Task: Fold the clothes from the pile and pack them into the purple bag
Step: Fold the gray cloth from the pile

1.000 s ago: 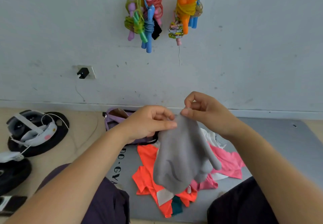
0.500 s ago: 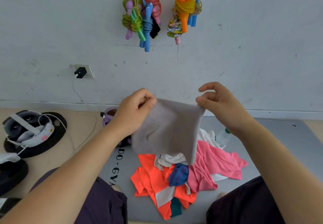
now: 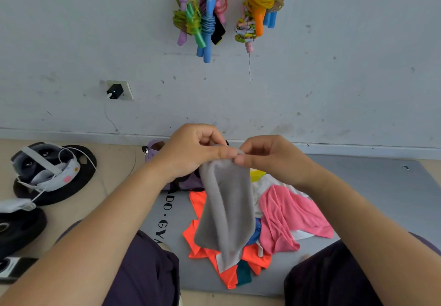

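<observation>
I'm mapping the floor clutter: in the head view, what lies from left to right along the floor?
Headset on a black weight plate → purple bag → orange garment → pink garment → bare grey mat.

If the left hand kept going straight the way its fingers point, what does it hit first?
The left hand points across at the right hand, their fingertips already nearly meeting on the grey cloth top edge. It would likely meet those fingers first; depth is unclear.
</observation>
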`<control>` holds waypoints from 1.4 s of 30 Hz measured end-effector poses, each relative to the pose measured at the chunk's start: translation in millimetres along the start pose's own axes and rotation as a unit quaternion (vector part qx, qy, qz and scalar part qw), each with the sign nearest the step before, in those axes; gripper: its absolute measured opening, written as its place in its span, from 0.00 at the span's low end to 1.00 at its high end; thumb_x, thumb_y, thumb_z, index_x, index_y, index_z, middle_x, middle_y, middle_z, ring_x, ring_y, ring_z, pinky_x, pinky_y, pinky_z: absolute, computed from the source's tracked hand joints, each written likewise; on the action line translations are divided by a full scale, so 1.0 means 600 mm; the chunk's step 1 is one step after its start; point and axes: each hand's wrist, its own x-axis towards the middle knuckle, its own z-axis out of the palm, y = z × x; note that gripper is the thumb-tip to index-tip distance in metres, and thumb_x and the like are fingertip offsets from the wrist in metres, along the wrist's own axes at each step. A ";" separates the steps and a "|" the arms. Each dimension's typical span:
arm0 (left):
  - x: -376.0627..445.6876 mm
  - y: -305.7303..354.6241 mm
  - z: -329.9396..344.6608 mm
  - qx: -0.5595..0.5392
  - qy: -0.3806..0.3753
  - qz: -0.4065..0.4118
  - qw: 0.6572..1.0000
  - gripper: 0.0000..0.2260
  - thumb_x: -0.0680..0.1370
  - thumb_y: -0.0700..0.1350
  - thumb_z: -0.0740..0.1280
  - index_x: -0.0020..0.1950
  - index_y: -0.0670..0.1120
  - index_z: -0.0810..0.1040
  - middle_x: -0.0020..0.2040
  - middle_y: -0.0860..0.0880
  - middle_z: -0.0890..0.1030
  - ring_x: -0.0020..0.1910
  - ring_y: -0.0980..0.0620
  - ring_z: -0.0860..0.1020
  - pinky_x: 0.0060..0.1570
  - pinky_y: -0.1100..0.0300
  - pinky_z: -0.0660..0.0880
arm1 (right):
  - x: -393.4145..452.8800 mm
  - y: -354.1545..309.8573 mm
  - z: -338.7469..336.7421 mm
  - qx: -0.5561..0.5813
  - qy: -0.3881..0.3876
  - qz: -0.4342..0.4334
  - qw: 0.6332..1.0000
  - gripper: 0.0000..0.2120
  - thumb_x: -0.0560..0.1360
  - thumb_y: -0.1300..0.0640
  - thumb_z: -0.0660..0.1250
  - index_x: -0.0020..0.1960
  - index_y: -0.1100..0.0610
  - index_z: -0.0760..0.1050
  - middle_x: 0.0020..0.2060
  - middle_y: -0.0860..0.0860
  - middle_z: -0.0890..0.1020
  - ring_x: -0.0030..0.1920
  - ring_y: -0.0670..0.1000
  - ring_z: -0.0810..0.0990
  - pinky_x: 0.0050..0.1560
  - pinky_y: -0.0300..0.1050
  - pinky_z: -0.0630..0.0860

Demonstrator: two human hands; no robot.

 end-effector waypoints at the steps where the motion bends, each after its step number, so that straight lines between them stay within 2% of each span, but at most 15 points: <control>1: 0.000 -0.002 -0.009 0.004 -0.028 -0.015 0.999 0.11 0.65 0.53 0.80 0.39 0.49 0.84 0.38 0.44 0.84 0.37 0.52 0.77 0.43 0.54 0.72 | 0.000 -0.001 -0.002 0.017 0.005 0.000 1.000 0.06 0.71 0.56 0.75 0.42 0.59 0.80 0.37 0.54 0.81 0.41 0.47 0.77 0.44 0.42 0.75; 5: -0.004 -0.008 -0.034 0.027 -0.070 -0.052 0.996 0.08 0.67 0.52 0.79 0.41 0.51 0.85 0.39 0.46 0.84 0.37 0.47 0.78 0.39 0.53 0.75 | -0.003 -0.003 -0.010 0.052 -0.010 -0.001 0.999 0.13 0.67 0.50 0.74 0.38 0.59 0.77 0.34 0.52 0.78 0.39 0.48 0.74 0.44 0.43 0.69; 9: -0.010 0.003 -0.016 -0.086 -0.076 -0.039 0.993 0.11 0.68 0.48 0.74 0.42 0.42 0.80 0.37 0.47 0.80 0.34 0.53 0.78 0.32 0.59 0.78 | -0.005 -0.004 -0.004 0.075 -0.052 -0.003 0.996 0.06 0.74 0.57 0.71 0.44 0.60 0.79 0.35 0.48 0.81 0.37 0.44 0.77 0.39 0.33 0.72; 12: -0.011 0.009 0.004 -0.141 -0.062 -0.029 0.988 0.08 0.75 0.43 0.70 0.43 0.41 0.73 0.38 0.45 0.72 0.35 0.53 0.73 0.30 0.58 0.79 | -0.003 -0.006 0.002 0.066 -0.048 -0.006 0.997 0.09 0.76 0.58 0.68 0.47 0.65 0.79 0.37 0.52 0.81 0.39 0.45 0.77 0.41 0.34 0.73; 14: -0.008 0.013 0.008 -0.168 -0.018 -0.027 0.985 0.06 0.80 0.39 0.66 0.43 0.42 0.71 0.40 0.45 0.69 0.36 0.51 0.72 0.29 0.58 0.79 | -0.001 -0.008 -0.002 0.033 -0.031 -0.004 0.999 0.12 0.76 0.57 0.68 0.44 0.67 0.79 0.36 0.54 0.80 0.40 0.47 0.76 0.43 0.37 0.72; 17: -0.002 0.014 0.000 -0.161 0.107 -0.002 0.981 0.07 0.82 0.39 0.62 0.44 0.44 0.71 0.39 0.48 0.68 0.30 0.57 0.73 0.29 0.60 0.79 | 0.000 -0.006 -0.020 -0.036 -0.025 0.018 0.999 0.13 0.76 0.54 0.69 0.43 0.64 0.81 0.37 0.55 0.81 0.41 0.46 0.77 0.46 0.37 0.73; 21: 0.005 0.002 -0.024 -0.049 0.200 0.036 0.978 0.09 0.82 0.41 0.63 0.42 0.47 0.70 0.37 0.47 0.71 0.29 0.47 0.74 0.27 0.57 0.76 | -0.001 0.000 -0.038 -0.108 -0.064 0.053 0.991 0.09 0.76 0.56 0.70 0.43 0.62 0.81 0.35 0.54 0.79 0.39 0.45 0.75 0.44 0.34 0.71; 23: 0.005 -0.007 -0.030 0.034 0.150 0.026 0.988 0.07 0.80 0.45 0.67 0.43 0.48 0.71 0.33 0.50 0.76 0.28 0.48 0.74 0.28 0.53 0.77 | -0.001 0.002 -0.037 -0.097 -0.056 0.042 0.993 0.07 0.76 0.58 0.69 0.43 0.62 0.80 0.36 0.51 0.79 0.39 0.45 0.75 0.43 0.33 0.71; 26: -0.003 -0.012 -0.015 0.072 -0.034 -0.016 0.997 0.15 0.70 0.58 0.74 0.49 0.53 0.77 0.31 0.56 0.80 0.30 0.59 0.75 0.33 0.65 0.73 | -0.001 0.001 -0.022 -0.032 -0.045 0.014 0.998 0.06 0.78 0.59 0.67 0.45 0.62 0.79 0.37 0.52 0.81 0.41 0.46 0.78 0.45 0.37 0.74; 29: -0.009 -0.016 0.015 0.077 -0.137 -0.006 0.988 0.23 0.67 0.64 0.73 0.48 0.46 0.80 0.31 0.54 0.74 0.31 0.57 0.71 0.35 0.58 0.69 | -0.002 -0.002 -0.005 0.019 -0.032 0.002 0.999 0.07 0.77 0.57 0.68 0.46 0.60 0.80 0.41 0.64 0.82 0.43 0.52 0.80 0.48 0.47 0.76; 31: -0.007 -0.012 0.019 0.060 -0.090 0.026 0.994 0.28 0.71 0.63 0.70 0.43 0.35 0.76 0.30 0.51 0.67 0.30 0.55 0.65 0.33 0.57 0.63 | -0.001 -0.005 -0.003 0.036 -0.013 0.002 0.999 0.08 0.75 0.52 0.70 0.45 0.58 0.81 0.43 0.71 0.79 0.42 0.55 0.77 0.47 0.54 0.74; 32: -0.006 -0.007 0.016 0.045 -0.051 0.034 0.997 0.28 0.72 0.62 0.69 0.42 0.34 0.75 0.29 0.51 0.65 0.30 0.55 0.64 0.32 0.58 0.62 | -0.001 -0.005 -0.006 0.039 -0.008 0.001 0.999 0.10 0.74 0.51 0.71 0.45 0.59 0.80 0.41 0.69 0.79 0.42 0.54 0.76 0.47 0.53 0.73; 36: -0.003 0.003 -0.008 -0.063 0.093 0.051 0.992 0.19 0.76 0.54 0.67 0.31 0.45 0.69 0.25 0.57 0.64 0.27 0.58 0.62 0.27 0.65 0.60 | -0.004 -0.002 -0.023 0.033 -0.064 0.018 0.997 0.08 0.74 0.54 0.70 0.43 0.59 0.80 0.37 0.52 0.81 0.41 0.47 0.78 0.46 0.38 0.75; 40: 0.004 -0.009 -0.022 -0.057 0.219 0.031 0.974 0.22 0.79 0.52 0.68 0.28 0.51 0.65 0.23 0.58 0.64 0.26 0.58 0.61 0.26 0.65 0.60 | -0.007 0.004 -0.030 0.008 -0.065 0.022 0.998 0.07 0.78 0.58 0.67 0.44 0.60 0.80 0.40 0.53 0.81 0.43 0.48 0.78 0.49 0.41 0.76; 42: 0.006 -0.014 -0.023 -0.003 0.217 0.015 0.976 0.16 0.77 0.52 0.70 0.32 0.49 0.71 0.24 0.57 0.68 0.26 0.59 0.65 0.27 0.67 0.63 | -0.008 0.003 -0.028 0.013 -0.052 0.015 0.998 0.07 0.79 0.59 0.66 0.45 0.60 0.79 0.39 0.52 0.82 0.43 0.48 0.79 0.50 0.41 0.75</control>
